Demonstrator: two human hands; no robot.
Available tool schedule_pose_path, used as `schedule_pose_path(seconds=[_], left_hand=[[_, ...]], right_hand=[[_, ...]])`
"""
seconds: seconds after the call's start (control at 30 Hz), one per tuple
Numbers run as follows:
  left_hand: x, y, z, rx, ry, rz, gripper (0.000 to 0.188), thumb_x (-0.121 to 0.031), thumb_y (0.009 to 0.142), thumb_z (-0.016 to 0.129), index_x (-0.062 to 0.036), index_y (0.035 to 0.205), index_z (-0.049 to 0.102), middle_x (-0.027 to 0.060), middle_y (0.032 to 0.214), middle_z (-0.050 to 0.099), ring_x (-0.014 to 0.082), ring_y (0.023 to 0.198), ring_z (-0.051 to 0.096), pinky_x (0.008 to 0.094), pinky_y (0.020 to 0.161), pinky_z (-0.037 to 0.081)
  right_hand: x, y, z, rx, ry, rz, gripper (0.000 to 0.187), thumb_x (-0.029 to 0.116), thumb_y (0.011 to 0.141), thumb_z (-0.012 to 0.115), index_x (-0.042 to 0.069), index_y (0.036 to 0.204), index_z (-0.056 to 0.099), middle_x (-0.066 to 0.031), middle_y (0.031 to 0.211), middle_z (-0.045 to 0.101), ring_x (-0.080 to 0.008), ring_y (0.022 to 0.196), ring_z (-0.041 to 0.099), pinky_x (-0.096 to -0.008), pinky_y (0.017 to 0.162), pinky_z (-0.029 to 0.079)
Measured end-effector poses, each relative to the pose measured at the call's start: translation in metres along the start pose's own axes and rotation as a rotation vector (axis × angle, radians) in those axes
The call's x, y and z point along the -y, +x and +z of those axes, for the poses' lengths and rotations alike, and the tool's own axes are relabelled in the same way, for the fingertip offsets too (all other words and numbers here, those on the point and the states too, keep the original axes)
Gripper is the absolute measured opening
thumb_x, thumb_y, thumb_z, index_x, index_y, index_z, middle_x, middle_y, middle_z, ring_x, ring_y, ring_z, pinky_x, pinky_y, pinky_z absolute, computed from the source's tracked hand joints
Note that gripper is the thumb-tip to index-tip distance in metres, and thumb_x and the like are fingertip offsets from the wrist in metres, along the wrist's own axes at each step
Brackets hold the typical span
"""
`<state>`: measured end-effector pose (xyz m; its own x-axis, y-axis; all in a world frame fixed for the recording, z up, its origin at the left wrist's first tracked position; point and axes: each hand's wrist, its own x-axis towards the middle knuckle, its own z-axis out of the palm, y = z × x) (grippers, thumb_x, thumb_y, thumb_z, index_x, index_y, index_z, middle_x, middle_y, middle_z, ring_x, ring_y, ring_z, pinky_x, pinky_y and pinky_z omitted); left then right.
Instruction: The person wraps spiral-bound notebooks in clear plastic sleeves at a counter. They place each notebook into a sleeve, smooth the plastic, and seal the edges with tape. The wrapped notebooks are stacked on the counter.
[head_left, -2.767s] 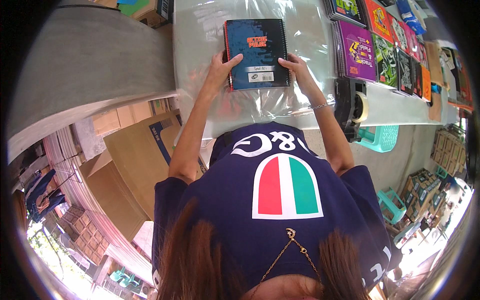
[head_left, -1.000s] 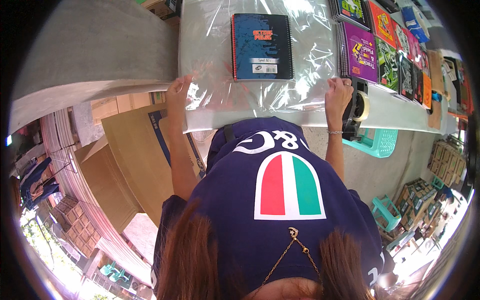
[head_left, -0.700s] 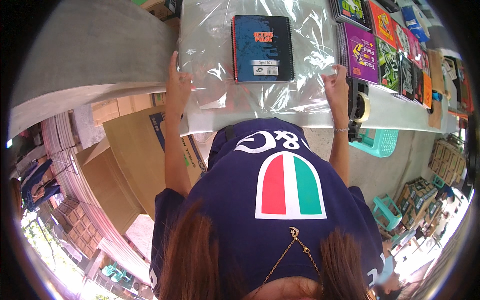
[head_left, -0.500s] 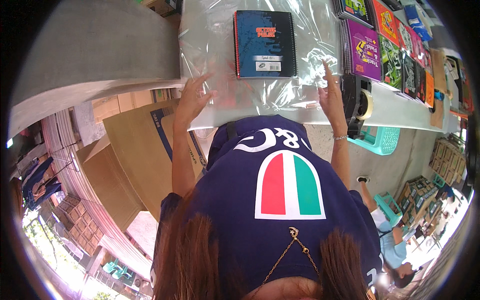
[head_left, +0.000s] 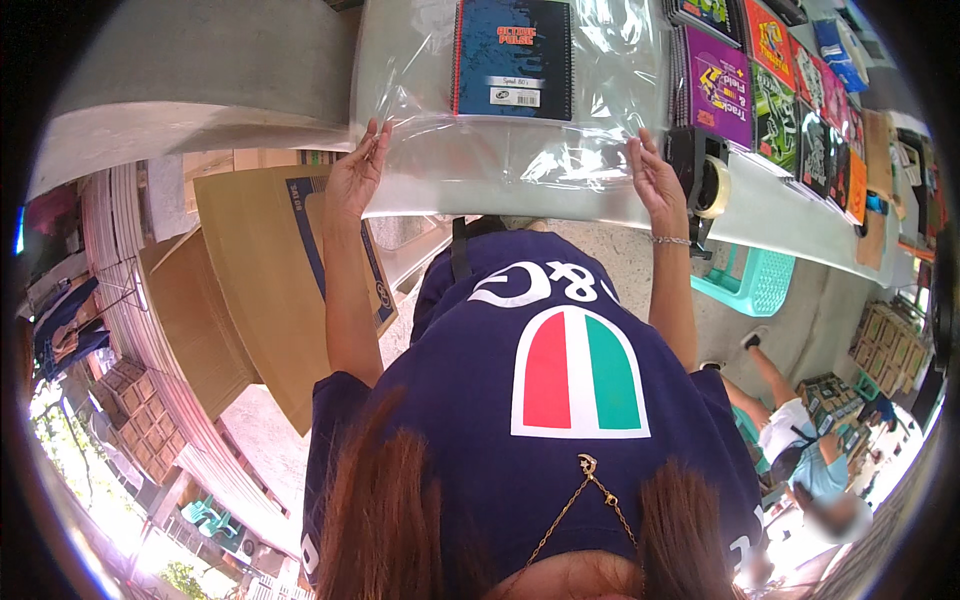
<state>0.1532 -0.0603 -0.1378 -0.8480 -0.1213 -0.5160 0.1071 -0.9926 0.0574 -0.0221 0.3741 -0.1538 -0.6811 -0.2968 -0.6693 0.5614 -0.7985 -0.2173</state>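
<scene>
A blue-black spiral notebook lies on a sheet of clear plastic film spread over the pale table. My left hand is at the film's near left side, its fingers closed on the film edge. At the near right side, my right hand, with a bracelet at the wrist, has thumb and fingers closed on the film too. Neither hand touches the notebook. Glare and wrinkles on the film blur its exact edges.
Right of my right hand sits a black tape dispenser with a tape roll. Beyond it are several colourful notebooks, including a purple one. An open cardboard box stands at left, a green plastic stool at right. Another person walks behind.
My hands have gone from spread fingers over the film to closed fingers at its near sides. The notebook sits slightly farther up and left in view. The person behind has moved.
</scene>
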Motion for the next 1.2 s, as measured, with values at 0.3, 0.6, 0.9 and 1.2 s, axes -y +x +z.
schedule_pose_path(seconds=[0.3,0.6,0.9,1.2], left_hand=[[-0.007,0.002,-0.003,-0.168,1.056,0.303,0.032,-0.008,0.091,0.060,0.0045,0.120,0.059,0.0115,0.121,0.057,0.0225,0.113,0.058,0.0325,0.086,0.052],[0.063,0.033,0.034,-0.040,2.245,1.145,0.034,-0.028,0.078,0.074,-0.0087,0.105,0.068,0.0125,0.102,0.059,0.0307,0.098,0.059,0.0405,0.084,0.048],[0.101,0.058,0.025,-0.112,2.416,1.048,0.045,-0.032,0.070,0.072,-0.0041,0.103,0.059,0.0142,0.105,0.054,0.0335,0.102,0.056,0.0454,0.086,0.046],[0.096,0.059,0.027,-0.055,2.350,1.038,0.039,-0.030,0.072,0.072,-0.0044,0.100,0.060,0.0126,0.099,0.056,0.0321,0.098,0.058,0.0432,0.085,0.047]], right_hand=[[-0.014,-0.016,0.005,0.102,-1.269,-0.555,0.023,0.005,0.091,0.057,-0.001,0.111,0.066,-0.0095,0.096,0.061,-0.0184,0.081,0.062,-0.0257,0.074,0.051],[-0.104,-0.015,0.052,-0.051,-1.866,-1.245,0.031,0.011,0.076,0.067,0.004,0.107,0.065,-0.0166,0.108,0.053,-0.0344,0.100,0.056,-0.0432,0.083,0.046],[-0.127,0.010,0.050,-0.252,-1.922,-1.052,0.035,0.022,0.074,0.069,0.004,0.105,0.065,-0.0138,0.103,0.056,-0.0324,0.097,0.059,-0.0457,0.079,0.048],[-0.130,0.014,0.052,-0.344,-1.899,-1.028,0.032,0.025,0.073,0.073,0.006,0.096,0.066,-0.0128,0.101,0.058,-0.0322,0.091,0.061,-0.0445,0.074,0.049]])
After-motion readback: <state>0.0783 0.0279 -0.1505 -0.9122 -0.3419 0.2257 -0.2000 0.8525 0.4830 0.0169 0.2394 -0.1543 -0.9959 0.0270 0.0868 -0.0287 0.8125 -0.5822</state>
